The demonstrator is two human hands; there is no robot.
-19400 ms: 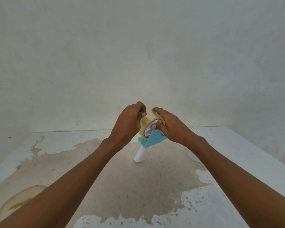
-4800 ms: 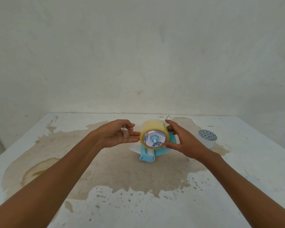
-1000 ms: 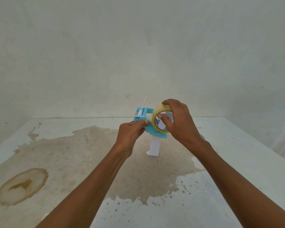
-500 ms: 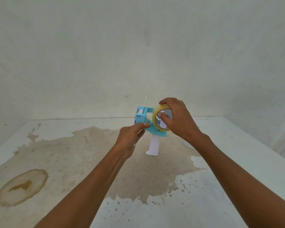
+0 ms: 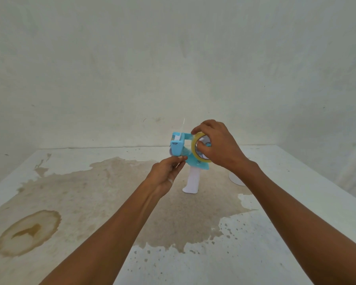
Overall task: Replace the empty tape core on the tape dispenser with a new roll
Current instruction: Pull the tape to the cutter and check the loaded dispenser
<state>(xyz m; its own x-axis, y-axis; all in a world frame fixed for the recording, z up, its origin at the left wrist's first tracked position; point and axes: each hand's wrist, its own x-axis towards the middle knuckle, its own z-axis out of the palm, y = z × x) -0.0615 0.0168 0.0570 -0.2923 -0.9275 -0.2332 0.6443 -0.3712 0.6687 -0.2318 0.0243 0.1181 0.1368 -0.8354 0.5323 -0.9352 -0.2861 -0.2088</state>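
A blue tape dispenser (image 5: 177, 148) with a white handle (image 5: 192, 181) stands upright, the handle's foot on the table. A yellowish tape roll (image 5: 196, 150) sits on its hub. My right hand (image 5: 216, 146) is closed over the roll from the right, with the thumb on its face. My left hand (image 5: 165, 172) is just below the dispenser's blue front guard, fingertips pinched together; a clear tape end may be between them, but I cannot make it out. A thin clear strip sticks up above the guard.
The white table (image 5: 286, 233) carries a large brown stain and a ring-shaped stain at the left. A white round object (image 5: 235, 179), partly hidden behind my right wrist, lies on the table at the right. Plain walls close the back and sides.
My left hand has slipped down from the dispenser's front guard to just beneath it, fingers pinched. My right hand stays on the roll. The dispenser has barely shifted.
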